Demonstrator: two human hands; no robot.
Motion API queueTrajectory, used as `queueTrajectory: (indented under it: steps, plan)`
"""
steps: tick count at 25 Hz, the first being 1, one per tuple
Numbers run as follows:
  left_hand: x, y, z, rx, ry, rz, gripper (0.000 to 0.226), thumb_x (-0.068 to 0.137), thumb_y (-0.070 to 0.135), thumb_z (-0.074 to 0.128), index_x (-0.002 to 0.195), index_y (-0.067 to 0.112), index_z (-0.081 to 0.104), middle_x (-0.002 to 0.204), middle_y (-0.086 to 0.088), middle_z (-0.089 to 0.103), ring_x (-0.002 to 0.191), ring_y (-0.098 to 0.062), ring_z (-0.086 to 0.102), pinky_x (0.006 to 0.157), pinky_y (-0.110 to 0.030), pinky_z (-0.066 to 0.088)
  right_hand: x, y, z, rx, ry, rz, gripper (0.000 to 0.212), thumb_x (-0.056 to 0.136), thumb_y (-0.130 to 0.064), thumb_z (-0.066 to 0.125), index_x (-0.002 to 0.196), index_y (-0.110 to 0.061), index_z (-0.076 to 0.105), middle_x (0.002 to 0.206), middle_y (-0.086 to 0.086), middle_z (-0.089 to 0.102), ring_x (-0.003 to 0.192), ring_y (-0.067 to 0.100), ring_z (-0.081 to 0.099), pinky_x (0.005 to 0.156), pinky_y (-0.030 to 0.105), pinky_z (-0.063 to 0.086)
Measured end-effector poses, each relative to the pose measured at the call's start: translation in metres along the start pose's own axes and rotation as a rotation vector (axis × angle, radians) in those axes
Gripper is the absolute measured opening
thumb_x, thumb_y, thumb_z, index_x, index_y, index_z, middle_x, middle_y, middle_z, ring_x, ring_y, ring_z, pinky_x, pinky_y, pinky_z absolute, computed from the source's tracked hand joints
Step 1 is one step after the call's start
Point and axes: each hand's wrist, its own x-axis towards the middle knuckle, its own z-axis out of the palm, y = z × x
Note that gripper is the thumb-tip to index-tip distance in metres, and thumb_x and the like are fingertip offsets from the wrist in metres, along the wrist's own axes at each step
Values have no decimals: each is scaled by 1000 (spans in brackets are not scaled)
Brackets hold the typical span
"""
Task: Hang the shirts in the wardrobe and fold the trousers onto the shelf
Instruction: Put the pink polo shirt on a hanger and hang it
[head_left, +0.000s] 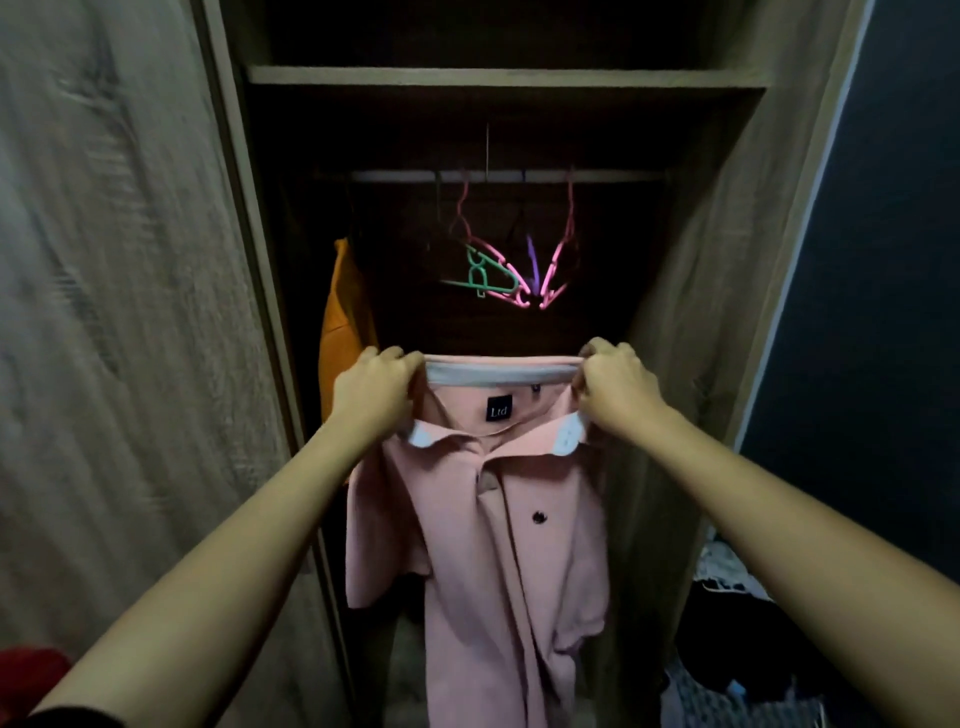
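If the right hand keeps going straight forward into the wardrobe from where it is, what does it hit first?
Probably nothing near: the right hand, gripping the pink shirt collar, faces dark open space below the empty hangers. The back panel would likely come first, though depth is unclear.

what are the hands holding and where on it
Both hold the pink polo shirt by its collar: the left hand at the collar's left end, the right hand at its right end, stretching it open before the wardrobe.

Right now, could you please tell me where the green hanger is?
The green hanger hangs inside the wardrobe, centre of the head view, below the rail, left of the pink hangers and above the pink shirt.
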Motion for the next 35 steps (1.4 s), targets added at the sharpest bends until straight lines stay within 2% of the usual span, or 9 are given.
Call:
queueTrajectory:
  steps: [7,12,15,18,23,25,28,32,35]
  plan:
    - [10,-8,25,-190,17,-129,29,86,20,50,113,16,41,92,-14,62,83,-34,60,61,-35,48,10,-2,22,6,-171,29,25,81,-8,58,105,-5,56,112,14,59,105,34,58,79,37,49]
    - [33,-18,26,-384,102,-206,26,74,21,50,94,28,65,93,-12,67,89,-33,60,67,-34,46,34,2,16,208,-153,-11,27,79,-3,52,95,-21,66,112,4,63,100,26,60,85,35,49]
    - [50,-26,23,-588,-20,-288,23,63,38,46,75,34,66,93,-6,71,89,-33,63,74,-34,51,53,4,9,226,-122,-65,33,78,-2,51,104,-15,68,117,2,60,107,24,58,91,31,47]
    - [74,-17,16,-771,11,-322,38,66,58,39,77,34,67,92,-2,72,91,-29,63,79,-35,51,68,-6,7,128,-138,-175,33,74,-4,54,104,-8,68,115,8,56,106,28,57,88,31,47]
    - [182,15,23,-1107,30,-480,31,84,39,55,72,15,70,70,-12,68,78,-34,67,81,-45,54,99,-13,14,37,-152,-306,32,74,-10,53,105,-6,63,122,8,51,111,31,53,90,38,48]
    - [230,23,34,-1297,19,-569,35,84,38,57,90,7,71,91,-24,70,89,-42,67,81,-50,53,111,-7,9,35,-128,-324,36,75,-10,53,110,-7,61,125,7,49,113,30,51,93,38,47]
    - [265,40,49,-1433,17,-636,53,86,44,57,115,0,57,115,-16,65,99,-32,65,88,-41,54,124,5,-1,46,-104,-366,38,77,-12,50,113,-10,61,125,6,49,114,29,51,93,36,46]
    - [283,54,54,-1495,192,-667,18,80,16,64,93,10,54,109,-22,64,95,-32,65,86,-45,55,136,24,-2,44,-78,-397,43,77,-10,49,118,-14,59,125,3,48,112,28,50,91,33,45]
    - [295,51,49,-1495,272,-660,20,77,8,65,93,9,53,108,-21,64,96,-33,65,85,-45,55,140,29,4,70,-76,-423,43,76,-8,48,117,-13,59,126,2,48,113,27,50,91,31,45]
